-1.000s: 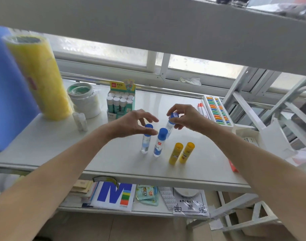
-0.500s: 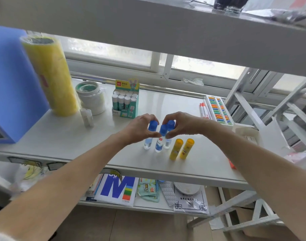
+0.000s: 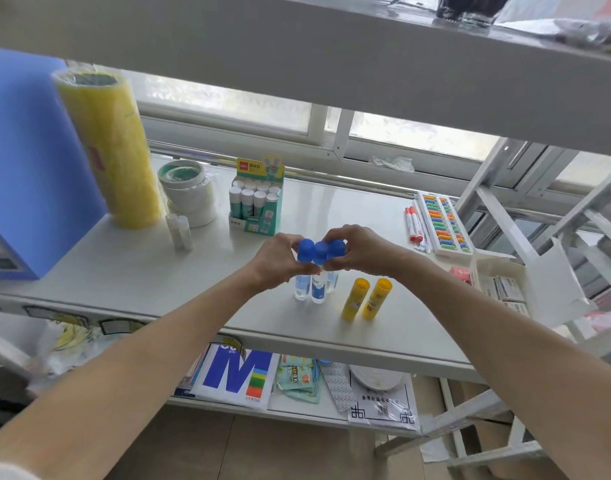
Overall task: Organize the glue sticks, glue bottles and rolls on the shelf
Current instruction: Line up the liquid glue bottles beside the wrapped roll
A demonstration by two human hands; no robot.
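Clear plastic bottles (image 3: 314,287), blue-capped cylinders, stand upright together on the shelf (image 3: 158,271). Left hand (image 3: 280,259) and right hand (image 3: 357,249) curl closed around them, pressing from both sides.

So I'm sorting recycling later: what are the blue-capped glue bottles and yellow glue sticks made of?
Blue-capped glue bottles: apparently clear glossy plastic, since the bodies are see-through; caps opaque blue plastic. Yellow glue sticks: likely opaque, smooth plastic with a slight sheen.

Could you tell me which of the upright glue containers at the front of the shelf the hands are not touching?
The two yellow glue sticks; both hands are closed around the three blue-capped glue bottles beside them.
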